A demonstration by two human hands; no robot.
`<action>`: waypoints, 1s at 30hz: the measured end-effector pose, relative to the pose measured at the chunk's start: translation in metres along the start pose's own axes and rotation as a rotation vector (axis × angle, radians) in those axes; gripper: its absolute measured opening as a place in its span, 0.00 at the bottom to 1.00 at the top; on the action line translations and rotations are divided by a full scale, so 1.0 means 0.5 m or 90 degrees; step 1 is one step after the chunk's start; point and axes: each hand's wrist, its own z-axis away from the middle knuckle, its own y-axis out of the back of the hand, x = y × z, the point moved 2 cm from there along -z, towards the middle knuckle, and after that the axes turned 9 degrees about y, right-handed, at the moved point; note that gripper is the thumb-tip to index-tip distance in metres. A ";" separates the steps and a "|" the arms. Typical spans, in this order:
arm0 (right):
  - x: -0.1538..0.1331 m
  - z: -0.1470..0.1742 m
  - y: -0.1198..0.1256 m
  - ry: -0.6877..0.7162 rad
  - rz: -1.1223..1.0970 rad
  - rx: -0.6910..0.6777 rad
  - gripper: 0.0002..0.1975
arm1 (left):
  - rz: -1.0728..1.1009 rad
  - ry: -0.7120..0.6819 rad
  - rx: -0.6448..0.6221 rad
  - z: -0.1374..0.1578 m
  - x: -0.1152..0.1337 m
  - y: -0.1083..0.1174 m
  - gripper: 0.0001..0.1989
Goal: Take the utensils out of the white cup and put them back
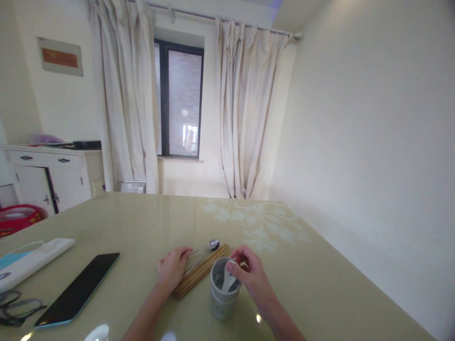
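A grey cylindrical holder (223, 308) stands upright on the table, with small holes visible in its bottom. Inside it leans a white soup spoon (228, 279), its upper end pinched between the thumb and fingers of my right hand (254, 272). Left of the holder lies a bundle of wooden chopsticks (202, 272), slanting away to the right. A metal spoon (213, 245) rests along their far side, bowl pointing away. My left hand (172, 271) is closed beside the chopsticks; a thin metal piece (194, 252) sticks out from its fingertips, its kind unclear.
On the left of the glossy table (142, 222) lie a black-screened tablet (80, 289), a long white case (39, 263) and eyeglasses (21, 308). A white object (97, 333) is cut off at the near edge. A wall borders the table's right side.
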 end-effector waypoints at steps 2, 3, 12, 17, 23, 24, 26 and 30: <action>0.000 0.002 -0.001 0.002 0.013 -0.007 0.20 | -0.005 -0.005 -0.007 0.001 0.002 -0.002 0.19; 0.001 0.003 -0.001 0.005 0.025 -0.005 0.19 | -0.008 -0.009 -0.008 0.002 0.002 -0.004 0.20; 0.011 -0.001 0.007 0.036 0.134 0.019 0.09 | -0.031 -0.047 0.012 0.010 0.003 -0.013 0.18; -0.008 0.000 0.011 0.059 0.219 0.022 0.06 | -0.024 -0.060 0.024 0.010 0.004 -0.009 0.20; -0.038 0.013 0.008 0.169 0.309 -0.015 0.05 | 0.264 -0.195 0.057 0.081 0.075 0.022 0.25; -0.044 0.015 0.006 0.192 0.322 -0.026 0.05 | 0.355 -0.221 -0.012 0.102 0.092 0.019 0.28; -0.054 0.018 0.005 0.230 0.324 -0.035 0.06 | 0.480 -0.198 -0.146 0.142 0.119 0.007 0.32; -0.049 0.005 0.034 0.212 0.177 0.120 0.11 | 0.525 -0.157 -0.234 0.193 0.140 -0.021 0.34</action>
